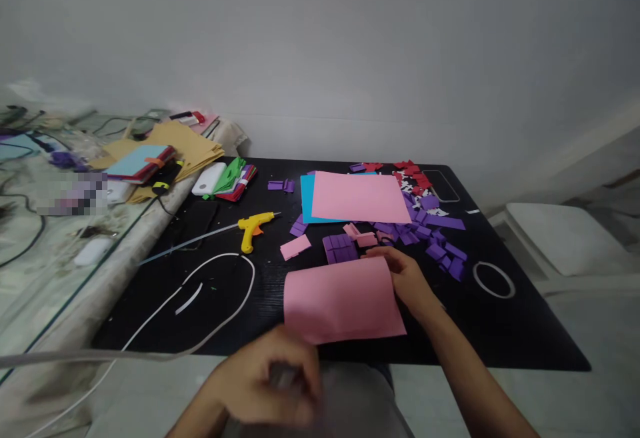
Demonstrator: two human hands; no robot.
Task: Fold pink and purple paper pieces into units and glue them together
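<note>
A pink sheet of paper or thin foam lies curved over itself at the front of the black table. My right hand grips it at the upper right, with the thumb side along the edge and some fingers hidden behind. Below the sheet's lower left corner is my left hand, its fingers bent and smeared by motion, so its hold is unclear. Just beyond the curved sheet lie purple strips and small folded pink pieces. A flat pink sheet rests on a blue sheet farther back.
A yellow glue gun with a white cable lies left. Purple pieces, red scraps and a white ring are right. A cluttered glass-topped table adjoins at left; a white stool stands right.
</note>
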